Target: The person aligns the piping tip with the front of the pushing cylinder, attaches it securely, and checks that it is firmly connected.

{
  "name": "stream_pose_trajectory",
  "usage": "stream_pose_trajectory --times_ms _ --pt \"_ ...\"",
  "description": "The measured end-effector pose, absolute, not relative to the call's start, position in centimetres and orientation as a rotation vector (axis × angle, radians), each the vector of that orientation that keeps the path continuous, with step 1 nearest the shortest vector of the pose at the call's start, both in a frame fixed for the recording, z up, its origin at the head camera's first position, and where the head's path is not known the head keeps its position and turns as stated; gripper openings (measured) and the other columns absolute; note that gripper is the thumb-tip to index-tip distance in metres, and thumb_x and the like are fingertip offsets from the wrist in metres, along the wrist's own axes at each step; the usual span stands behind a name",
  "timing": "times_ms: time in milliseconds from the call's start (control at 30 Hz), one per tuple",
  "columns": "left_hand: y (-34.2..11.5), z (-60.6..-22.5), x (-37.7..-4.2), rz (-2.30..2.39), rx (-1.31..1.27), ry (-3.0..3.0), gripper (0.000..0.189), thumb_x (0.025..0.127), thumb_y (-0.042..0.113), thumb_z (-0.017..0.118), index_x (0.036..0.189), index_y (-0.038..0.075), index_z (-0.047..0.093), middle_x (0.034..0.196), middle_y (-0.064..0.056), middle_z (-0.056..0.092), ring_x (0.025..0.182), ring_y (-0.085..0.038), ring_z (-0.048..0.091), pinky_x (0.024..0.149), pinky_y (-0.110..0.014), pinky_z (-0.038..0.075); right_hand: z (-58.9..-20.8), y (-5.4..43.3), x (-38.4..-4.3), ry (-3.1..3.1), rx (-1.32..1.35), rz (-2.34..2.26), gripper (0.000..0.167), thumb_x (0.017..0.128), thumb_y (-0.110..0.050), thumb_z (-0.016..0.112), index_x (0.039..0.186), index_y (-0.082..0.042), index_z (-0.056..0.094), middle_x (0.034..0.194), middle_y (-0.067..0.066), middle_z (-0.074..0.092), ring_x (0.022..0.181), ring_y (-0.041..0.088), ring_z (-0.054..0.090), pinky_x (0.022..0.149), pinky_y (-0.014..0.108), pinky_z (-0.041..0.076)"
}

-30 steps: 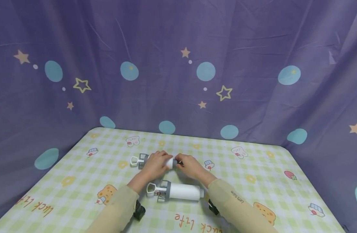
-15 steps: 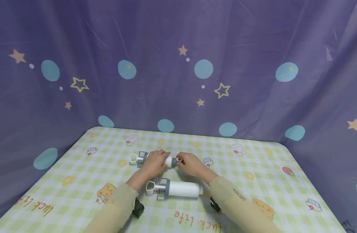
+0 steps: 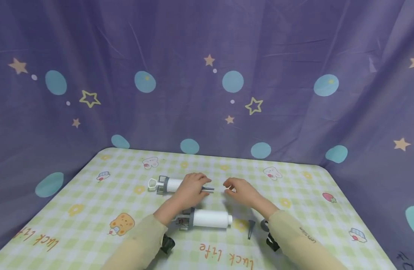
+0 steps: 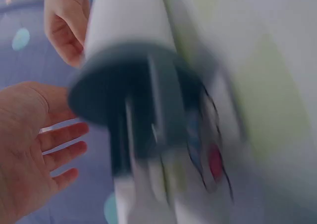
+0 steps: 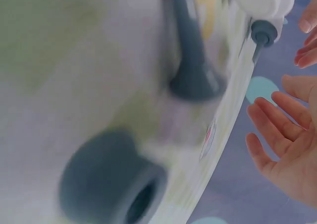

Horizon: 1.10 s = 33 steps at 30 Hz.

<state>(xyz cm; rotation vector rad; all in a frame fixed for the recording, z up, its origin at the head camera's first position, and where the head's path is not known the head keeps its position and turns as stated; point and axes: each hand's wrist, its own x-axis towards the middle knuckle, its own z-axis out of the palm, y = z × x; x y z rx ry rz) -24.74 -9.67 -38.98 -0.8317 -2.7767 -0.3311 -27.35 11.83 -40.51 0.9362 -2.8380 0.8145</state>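
“luck life” [image 3: 240,261] stood on the desk [image 3: 308,210] at its left and near edges; “Let's Slim” [image 3: 307,234], on the right sleeve [image 3: 291,242].

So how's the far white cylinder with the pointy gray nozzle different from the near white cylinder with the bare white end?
The far white cylinder ends in a pointy gray nozzle; the near white cylinder ends in a short white stub. In the head view, the left hand covers part of the far cylinder, while the near cylinder's barrel shows whole. Both have a gray collar and lie sideways.
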Motion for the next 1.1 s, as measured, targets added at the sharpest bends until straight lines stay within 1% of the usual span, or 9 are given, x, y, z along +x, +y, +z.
stream_pose_trajectory --times_ms 167,433,633,767,867,1100 --pt "-7.5 -38.7 -23.8 -0.306 -0.900 -2.767 0.035 0.085 0.029 0.063 0.117 0.014 0.060 0.115 -0.002 0.057 0.108 -0.021 0.052 0.097 -0.042 0.037 -40.6 14.2 -26.5 -2.869 0.904 0.801 0.020 0.087 -0.013 0.059 0.104 -0.003 0.062 0.097 0.006 0.065 0.086 0.019 0.062 0.076 0.036 0.049" --pt "-4.1 -38.8 -22.7 -0.230 -0.999 -2.754 0.031 0.086 0.032 0.061 0.115 0.020 0.061 0.114 0.003 0.058 0.106 -0.016 0.053 0.095 -0.038 0.038 -41.1 17.5 -24.8 -2.918 0.871 0.781 0.019 0.086 -0.013 0.060 0.104 -0.007 0.063 0.098 0.004 0.065 0.087 0.018 0.062 0.076 0.035 0.050" --pt "-1.9 -39.4 -22.2 -0.197 -1.062 -2.748 0.029 0.085 0.034 0.062 0.111 0.023 0.063 0.113 0.006 0.059 0.103 -0.013 0.054 0.092 -0.034 0.040 -41.0 19.3 -23.8 -2.959 0.872 0.787 0.019 0.088 -0.015 0.059 0.104 -0.008 0.062 0.099 0.004 0.064 0.089 0.020 0.061 0.075 0.036 0.050" --pt "-0.6 -39.7 -22.0 -0.194 -1.095 -2.776 0.028 0.085 0.035 0.062 0.111 0.025 0.063 0.113 0.007 0.059 0.105 -0.012 0.054 0.090 -0.033 0.041 -40.8 20.4 -23.4 -3.003 0.882 0.789 0.018 0.086 -0.019 0.061 0.102 -0.010 0.063 0.097 0.001 0.064 0.089 0.019 0.060 0.075 0.036 0.049" --pt "0.3 -40.1 -21.9 -0.188 -1.124 -2.796 0.027 0.084 0.035 0.063 0.109 0.025 0.064 0.108 0.009 0.060 0.101 -0.010 0.056 0.087 -0.031 0.043 -40.7 21.1 -23.1 -3.040 0.896 0.818 0.020 0.084 -0.023 0.064 0.101 -0.012 0.063 0.096 0.000 0.064 0.089 0.019 0.060 0.075 0.037 0.049" --pt "1.6 -40.8 -21.7 -0.155 -1.192 -2.852 0.027 0.082 0.038 0.063 0.106 0.025 0.066 0.095 0.011 0.063 0.083 -0.006 0.058 0.071 -0.024 0.042 -41.0 22.1 -22.4 -3.086 0.926 0.835 0.024 0.080 -0.028 0.069 0.099 -0.014 0.063 0.097 -0.002 0.065 0.089 0.019 0.061 0.075 0.036 0.050"
